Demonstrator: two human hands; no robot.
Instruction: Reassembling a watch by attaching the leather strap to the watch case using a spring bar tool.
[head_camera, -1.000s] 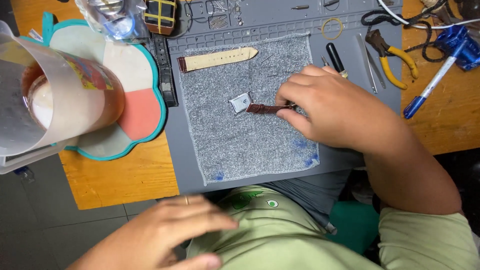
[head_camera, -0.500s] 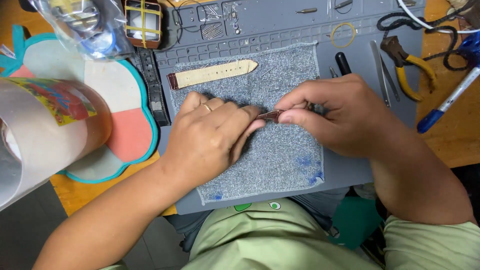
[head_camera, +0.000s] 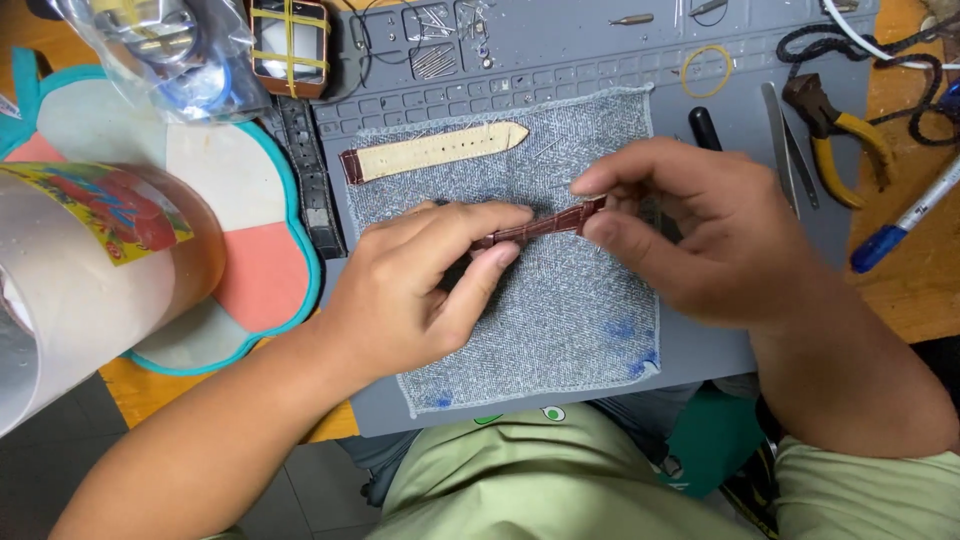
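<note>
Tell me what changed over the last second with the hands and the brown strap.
The left hand came up from the lap onto the grey cloth and took hold of the brown strap piece at its left end. The right hand kept its pinch on the other end, and the strap now sits raised between both hands. The small silvery piece seen beside it earlier is no longer visible. The cream strap, pliers and jar stayed put.

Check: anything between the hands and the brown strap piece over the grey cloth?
Nothing visible. The left hand and right hand both already pinch the brown strap piece at its ends, above the grey cloth. The cream strap lies apart, further up the cloth.
</note>
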